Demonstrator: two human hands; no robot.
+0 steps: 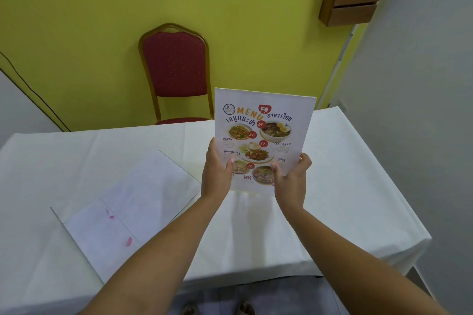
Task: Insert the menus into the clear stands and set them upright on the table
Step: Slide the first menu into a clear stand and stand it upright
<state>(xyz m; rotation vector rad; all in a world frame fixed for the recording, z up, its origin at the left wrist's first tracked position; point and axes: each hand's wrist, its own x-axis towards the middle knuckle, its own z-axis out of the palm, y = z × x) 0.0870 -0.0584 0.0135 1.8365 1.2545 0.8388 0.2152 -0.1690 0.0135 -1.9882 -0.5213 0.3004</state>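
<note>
Hands, left [215, 174] and right [291, 178], gripped the menu [263, 133] by its lower edges; thumbs hid some print. Whether a stand enclosed it was unclear.

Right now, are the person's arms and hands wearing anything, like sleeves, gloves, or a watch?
No. Both forearms are bare as far back as the picture shows, with no sleeves in view. The left hand and right hand have no gloves, and no watch, bracelet or ring shows. The fingernails look short and plain.

Soft, even indoor light, faint shadows, slight overall blur, wide-angle bending at edges.
</note>
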